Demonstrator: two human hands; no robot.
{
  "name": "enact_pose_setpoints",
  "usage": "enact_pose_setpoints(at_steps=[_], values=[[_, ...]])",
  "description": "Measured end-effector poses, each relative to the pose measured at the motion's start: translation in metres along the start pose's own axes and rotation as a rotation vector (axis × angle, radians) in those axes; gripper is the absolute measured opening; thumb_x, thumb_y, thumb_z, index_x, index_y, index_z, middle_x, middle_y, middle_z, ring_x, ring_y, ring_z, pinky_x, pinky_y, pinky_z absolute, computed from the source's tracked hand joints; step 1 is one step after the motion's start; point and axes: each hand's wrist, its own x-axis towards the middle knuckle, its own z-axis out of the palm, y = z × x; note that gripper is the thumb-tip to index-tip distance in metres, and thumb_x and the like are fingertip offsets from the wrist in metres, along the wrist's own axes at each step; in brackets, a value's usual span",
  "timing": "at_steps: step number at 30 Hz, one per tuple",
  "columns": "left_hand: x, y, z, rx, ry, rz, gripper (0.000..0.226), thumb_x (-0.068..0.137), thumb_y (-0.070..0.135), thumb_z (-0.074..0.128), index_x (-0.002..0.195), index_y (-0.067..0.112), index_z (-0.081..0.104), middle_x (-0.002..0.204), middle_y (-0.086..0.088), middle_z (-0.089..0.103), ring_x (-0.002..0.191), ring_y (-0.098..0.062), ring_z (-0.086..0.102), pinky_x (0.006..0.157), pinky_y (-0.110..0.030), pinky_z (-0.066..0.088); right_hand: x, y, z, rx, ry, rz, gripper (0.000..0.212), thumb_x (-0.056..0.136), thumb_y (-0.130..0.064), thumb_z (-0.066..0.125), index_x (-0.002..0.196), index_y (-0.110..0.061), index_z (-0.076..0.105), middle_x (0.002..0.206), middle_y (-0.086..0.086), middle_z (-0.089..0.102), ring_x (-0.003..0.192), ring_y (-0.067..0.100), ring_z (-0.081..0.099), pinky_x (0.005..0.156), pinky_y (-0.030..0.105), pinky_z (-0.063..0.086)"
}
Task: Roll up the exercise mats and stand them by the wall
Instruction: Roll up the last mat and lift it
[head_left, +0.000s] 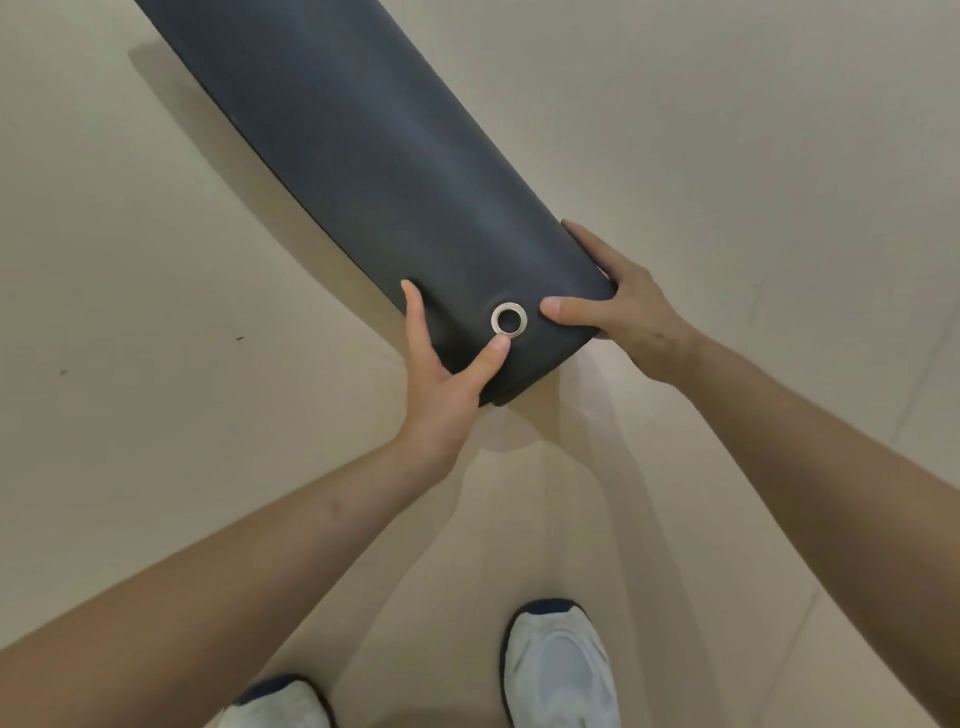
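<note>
A dark grey rolled exercise mat (363, 171) runs from the upper left down to the middle of the view. A metal eyelet (509, 320) sits near its close end. My left hand (441, 384) grips that end from the left, fingers along the side and thumb just below the eyelet. Gripping the same end from the right is my right hand (623, 312), its thumb on top and its fingers wrapped round the far side. The mat's far end is cut off at the top edge.
Cream surfaces surround the mat, and I cannot tell where floor meets wall. My two white shoes (561, 670) stand on the floor at the bottom. The mat casts a shadow (218, 171) along its left side.
</note>
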Motion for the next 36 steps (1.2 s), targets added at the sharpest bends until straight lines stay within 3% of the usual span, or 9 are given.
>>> enact_pose_setpoints(at_steps=[3, 7, 11, 17, 22, 26, 30, 33, 36], values=[[-0.034, 0.03, -0.013, 0.014, 0.047, -0.062, 0.101, 0.096, 0.017, 0.074, 0.162, 0.049, 0.005, 0.159, 0.024, 0.038, 0.135, 0.007, 0.05, 0.09, -0.019, 0.056, -0.031, -0.015, 0.018, 0.08, 0.006, 0.039, 0.082, 0.082, -0.018, 0.087, 0.152, -0.033, 0.046, 0.138, -0.016, 0.063, 0.123, 0.009, 0.065, 0.102, 0.041, 0.057], [-0.096, 0.095, -0.033, 0.068, 0.095, -0.116, 0.094, 0.094, 0.026, 0.076, 0.163, 0.041, 0.015, 0.158, 0.021, 0.042, 0.137, 0.004, 0.049, 0.109, -0.032, 0.051, -0.097, -0.069, 0.041, 0.192, 0.029, 0.122, 0.081, 0.086, -0.028, 0.083, 0.155, -0.036, 0.041, 0.138, -0.02, 0.061, 0.12, 0.006, 0.065, 0.09, 0.033, 0.061], [-0.172, 0.181, -0.037, 0.093, 0.224, -0.171, 0.083, 0.093, 0.037, 0.076, 0.161, 0.034, 0.03, 0.147, 0.025, 0.052, 0.134, 0.003, 0.054, 0.112, -0.038, 0.049, -0.171, -0.152, 0.06, 0.259, 0.032, 0.219, 0.073, 0.093, -0.035, 0.075, 0.156, -0.04, 0.039, 0.136, -0.022, 0.063, 0.114, 0.003, 0.068, 0.078, 0.027, 0.061], [-0.257, 0.331, -0.018, 0.091, 0.338, -0.292, 0.066, 0.098, 0.046, 0.065, 0.158, 0.031, 0.04, 0.15, 0.013, 0.054, 0.133, -0.008, 0.057, 0.113, -0.043, 0.049, -0.26, -0.297, 0.057, 0.351, 0.071, 0.338, 0.059, 0.094, -0.042, 0.07, 0.149, -0.042, 0.05, 0.129, -0.017, 0.069, 0.114, 0.008, 0.069, 0.089, 0.035, 0.062], [-0.3, 0.429, -0.001, 0.098, 0.347, -0.298, 0.077, 0.09, 0.059, 0.066, 0.157, 0.031, 0.041, 0.145, 0.012, 0.059, 0.132, -0.009, 0.057, 0.115, -0.042, 0.046, -0.295, -0.392, 0.034, 0.218, 0.041, 0.219, 0.055, 0.092, -0.028, 0.077, 0.141, -0.038, 0.054, 0.121, -0.013, 0.071, 0.113, 0.013, 0.07, 0.097, 0.046, 0.059], [-0.317, 0.438, 0.007, 0.295, 0.318, -0.275, 0.08, 0.085, 0.054, 0.073, 0.155, 0.033, 0.041, 0.138, 0.011, 0.063, 0.127, -0.008, 0.061, 0.111, -0.043, 0.05, -0.294, -0.413, 0.031, -0.074, 0.044, 0.129, 0.064, 0.089, -0.028, 0.078, 0.144, -0.042, 0.048, 0.123, -0.023, 0.067, 0.113, 0.006, 0.066, 0.104, 0.042, 0.054], [-0.32, 0.427, 0.01, 0.417, 0.392, -0.257, 0.073, 0.094, 0.054, 0.067, 0.157, 0.036, 0.037, 0.142, 0.011, 0.061, 0.128, -0.006, 0.058, 0.111, -0.035, 0.048, -0.289, -0.422, 0.041, -0.176, 0.073, 0.051, 0.079, 0.094, -0.026, 0.073, 0.16, -0.035, 0.03, 0.141, -0.026, 0.049, 0.118, -0.009, 0.047, 0.101, 0.006, 0.034], [-0.314, 0.429, 0.002, 0.442, 0.473, -0.313, 0.071, 0.087, 0.065, 0.065, 0.151, 0.04, 0.046, 0.139, 0.006, 0.052, 0.113, -0.002, 0.06, 0.104, -0.03, 0.049, -0.286, -0.425, 0.052, -0.221, 0.037, 0.018, 0.082, 0.096, -0.027, 0.069, 0.162, -0.037, 0.022, 0.15, -0.021, 0.049, 0.126, 0.003, 0.053, 0.107, 0.017, 0.038], [-0.316, 0.437, -0.007, 0.491, 0.498, -0.351, 0.055, 0.09, 0.055, 0.068, 0.139, 0.033, 0.059, 0.134, 0.001, 0.047, 0.1, -0.002, 0.059, 0.096, -0.028, 0.049, -0.281, -0.429, 0.06, -0.257, -0.03, 0.025, 0.083, 0.096, -0.026, 0.068, 0.162, -0.04, 0.019, 0.153, -0.015, 0.05, 0.13, 0.015, 0.057, 0.11, 0.031, 0.044]])
